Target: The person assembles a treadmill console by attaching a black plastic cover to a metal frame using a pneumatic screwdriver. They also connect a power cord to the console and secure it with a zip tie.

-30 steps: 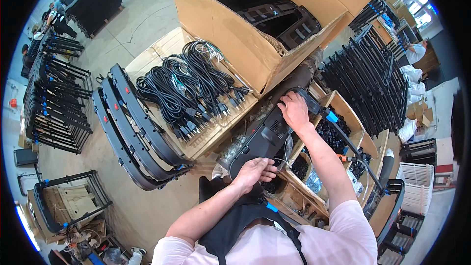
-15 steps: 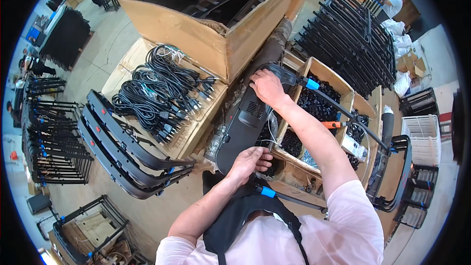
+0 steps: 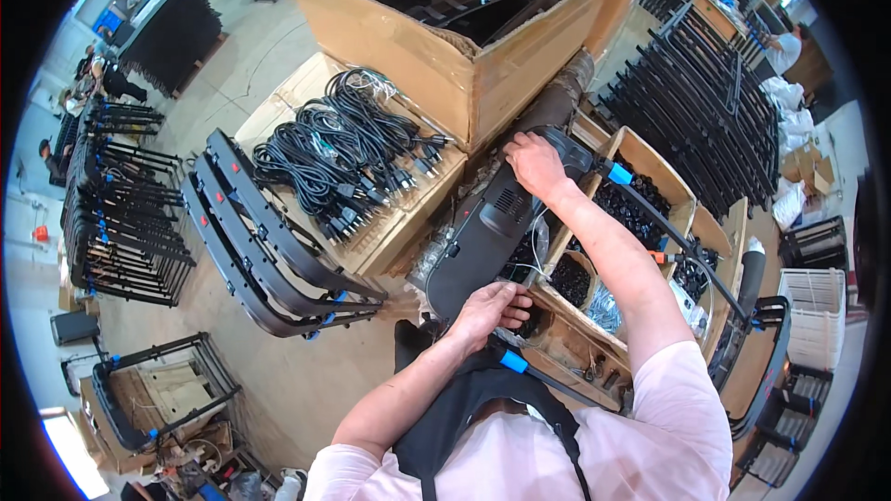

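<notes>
A long black plastic housing (image 3: 461,267) with a vented panel lies slantwise in front of me, with black tubes joined at its ends. On its far end rests my right hand (image 3: 538,169), the fingers bent over the edge. My left hand (image 3: 490,313) is at the near end, its fingers curled round the right edge; the fingertips are partly hidden. A thin white wire (image 3: 536,269) loops out beside the housing, between the hands. Blue tape (image 3: 620,173) wraps the far tube, and another blue wrap (image 3: 513,361) sits on the near tube, just below my left hand.
Right of the housing, a wooden bin (image 3: 682,190) holds many small black parts. Bundled black power cords (image 3: 339,153) lie on a carton to the left, with curved black frames (image 3: 264,250) below them. A large cardboard box (image 3: 399,46) of black panels stands beyond.
The whole view has shifted, so the surroundings sit farther right in the picture. Both hands keep nearly the same places on the housing.
</notes>
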The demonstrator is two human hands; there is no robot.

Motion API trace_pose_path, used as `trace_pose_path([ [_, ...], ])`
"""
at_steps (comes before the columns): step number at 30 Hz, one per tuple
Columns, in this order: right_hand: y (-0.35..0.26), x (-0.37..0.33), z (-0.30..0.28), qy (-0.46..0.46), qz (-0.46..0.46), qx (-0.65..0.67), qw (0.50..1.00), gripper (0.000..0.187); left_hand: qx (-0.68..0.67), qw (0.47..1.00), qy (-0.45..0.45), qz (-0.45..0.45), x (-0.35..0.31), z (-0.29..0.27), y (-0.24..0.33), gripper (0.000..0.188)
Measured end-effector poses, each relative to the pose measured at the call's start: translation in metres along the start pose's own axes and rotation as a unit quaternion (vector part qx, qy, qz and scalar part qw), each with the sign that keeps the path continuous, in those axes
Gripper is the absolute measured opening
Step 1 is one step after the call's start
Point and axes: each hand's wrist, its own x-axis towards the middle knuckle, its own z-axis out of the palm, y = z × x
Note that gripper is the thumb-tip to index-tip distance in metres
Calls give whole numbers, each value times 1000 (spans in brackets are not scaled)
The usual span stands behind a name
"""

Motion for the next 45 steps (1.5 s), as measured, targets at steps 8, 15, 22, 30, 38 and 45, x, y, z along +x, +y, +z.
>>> trace_pose_path([
  [8,-5,-37,-49,70,56,127,988,35,-20,999,1,30,4,1,-2,38],
  [15,34,-240,-37,-253,145,104,951,17,-41,999,-1,28,7,13,-12,38],
  [22,27,-300,17,-394,48,113,911,57,15,1000,-2,-19,22,37,-29,36],
  [30,36,-302,21,-406,21,107,907,60,59,996,10,-60,48,65,-49,32],
  [38,37,-308,30,-383,36,118,916,37,72,996,8,-59,62,71,-51,34],
  [45,42,-317,34,-276,155,189,930,22,-4,999,18,-49,81,72,-45,38],
])
